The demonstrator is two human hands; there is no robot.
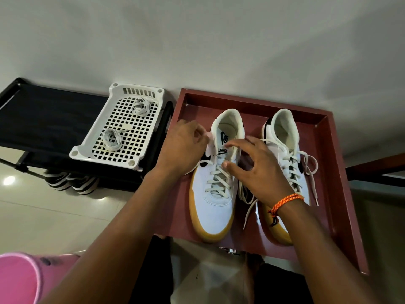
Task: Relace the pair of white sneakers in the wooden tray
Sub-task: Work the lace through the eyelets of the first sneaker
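Both sneakers sit side by side in the wooden tray [341, 172], toes toward the person. Left hand [184, 148] grips the left sneaker [215, 194] at its collar, likely steadying it. Right hand [256, 170], fingers spread, hovers over its laces, apparently reaching to undo them. Right sneaker [285, 137] laces hang loose. Spare laces [112, 139] wait in the white basket [87, 148] beside the tray.

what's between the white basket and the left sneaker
In the head view, the left hand and the wooden tray's left wall lie between the basket and the left sneaker.

Bare forearms; orange braided wristband [286, 201], right wrist.
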